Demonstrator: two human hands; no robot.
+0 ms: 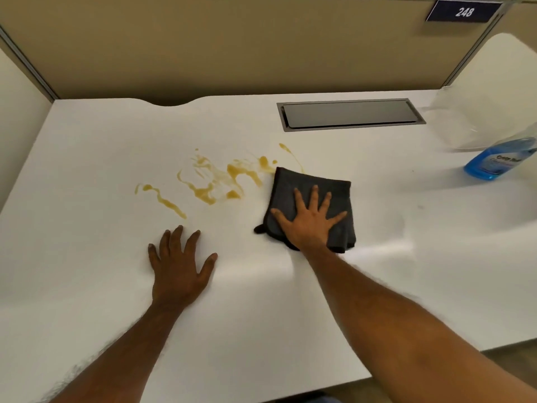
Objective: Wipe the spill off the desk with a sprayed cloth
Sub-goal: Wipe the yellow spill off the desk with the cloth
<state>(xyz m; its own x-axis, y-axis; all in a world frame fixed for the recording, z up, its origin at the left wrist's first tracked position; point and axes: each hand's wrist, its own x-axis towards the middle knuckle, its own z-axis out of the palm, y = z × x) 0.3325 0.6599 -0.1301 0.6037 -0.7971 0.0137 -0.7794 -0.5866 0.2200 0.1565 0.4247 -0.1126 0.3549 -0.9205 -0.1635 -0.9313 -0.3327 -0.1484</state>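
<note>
While the right hand (309,222) presses flat on the folded dark grey cloth (312,199), its fingers (313,196) spread wide across the fabric and pinching nothing, the wiping looks barely begun. The cloth lies near the middle of the white tabletop (87,286), its far left corner just touching the right end of the yellow-brown liquid spill (209,184). That spill runs in thin streaks and blots leftward from the cloth, well in from the tabletop's back edge, and almost all of it appears untouched. The left hand (180,266) rests palm-down on bare surface just short of the spill's near streak, fingers spread, holding nothing; it seems only to brace the person. The blue plastic spray bottle (499,161) stands at the right edge, apart from both hands, so I judge the spraying step finished. Whether the cloth is damp cannot be told. What is left, by my reading, is nearly the whole job: sweeping the cloth leftward through every streak.
</note>
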